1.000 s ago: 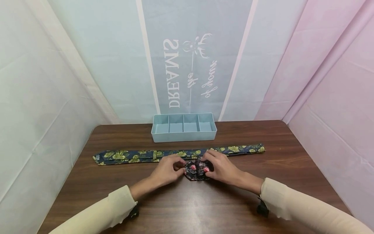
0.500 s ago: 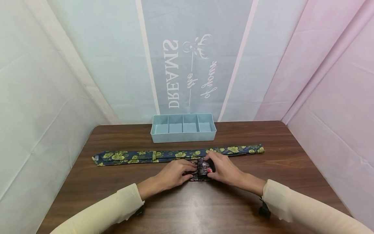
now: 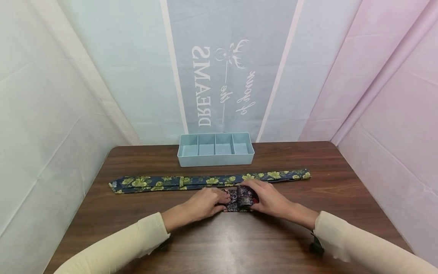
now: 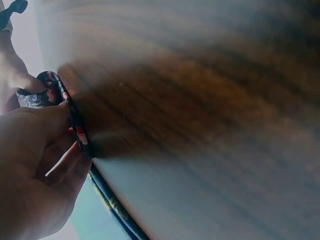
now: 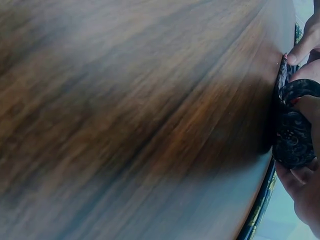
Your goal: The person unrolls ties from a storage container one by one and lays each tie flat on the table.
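Observation:
A dark necktie [image 3: 232,200] with small pink-red flowers lies partly curled between both hands at the middle of the table. My left hand [image 3: 208,201] holds its flat left end, thumb at the near edge and fingers at the far edge. With my right hand [image 3: 270,199] I grip the curled, raised part; the loop of fabric [image 5: 295,137] shows in the right wrist view. The left wrist view shows the loop [image 4: 47,90] beyond my left fingers. Just behind the hands, a navy necktie [image 3: 143,183] with yellow-green flowers lies stretched out lengthwise. My palms hide some of the dark fabric.
A light blue box [image 3: 215,160] with several compartments stands at the back of the brown wooden table [image 3: 226,243]. A printed curtain [image 3: 219,76] hangs behind it, and pale cloth walls flank both sides.
My left hand has moved right onto the dark necktie's left end. The curled part has shifted and tipped right with my right hand, exposing more patterned fabric between the hands.

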Motion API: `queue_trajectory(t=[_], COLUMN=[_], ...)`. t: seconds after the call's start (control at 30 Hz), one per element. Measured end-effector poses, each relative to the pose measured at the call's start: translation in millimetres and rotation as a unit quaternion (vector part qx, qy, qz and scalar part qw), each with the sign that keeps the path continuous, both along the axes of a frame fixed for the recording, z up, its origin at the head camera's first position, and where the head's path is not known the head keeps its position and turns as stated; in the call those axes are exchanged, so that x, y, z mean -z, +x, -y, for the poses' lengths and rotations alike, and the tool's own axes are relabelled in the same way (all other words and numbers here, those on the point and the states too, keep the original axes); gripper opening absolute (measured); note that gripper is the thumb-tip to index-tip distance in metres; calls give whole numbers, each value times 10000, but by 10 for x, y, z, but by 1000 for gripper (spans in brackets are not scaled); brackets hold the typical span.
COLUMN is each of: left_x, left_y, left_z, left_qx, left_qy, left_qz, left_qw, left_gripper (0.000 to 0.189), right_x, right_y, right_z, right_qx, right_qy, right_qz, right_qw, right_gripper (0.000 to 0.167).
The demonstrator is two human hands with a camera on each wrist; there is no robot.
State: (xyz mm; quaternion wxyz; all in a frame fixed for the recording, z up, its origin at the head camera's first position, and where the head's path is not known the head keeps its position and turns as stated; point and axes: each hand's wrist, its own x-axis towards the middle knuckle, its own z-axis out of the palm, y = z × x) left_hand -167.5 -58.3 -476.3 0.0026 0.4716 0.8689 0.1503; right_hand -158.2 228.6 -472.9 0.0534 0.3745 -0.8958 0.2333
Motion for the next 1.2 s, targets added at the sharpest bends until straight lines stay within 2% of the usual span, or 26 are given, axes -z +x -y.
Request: queue_trajectory(t=[0.33,0.67,0.9,1.03,1.2], left_x=[-39,-58,-76,-77,-66], left_y=[-11,15,5,1,13], left_z=[-11,-16,-21,-18,-8], left_qx=[111,77,143,121,69], left_qy=[-156,-168,-166,-192,-233], left_qz=[55,100,96,106,133], left_qw=[9998,9998,9997,9997,9996], left_gripper=[30,28,28,28,27], right_x=[54,67,74,80,75], right_y=[20,58,95,107,125], right_z=[-101,-247,-411,-507,-631], right_qx=[255,207,449,449,480], right_qy=[-33,-43,5,-4,-11], right_qz=[-50,-30,-64,-222,-217], right_qw=[9997,9998,9990,9987,9986], right_gripper=[88,91,87,84,85])
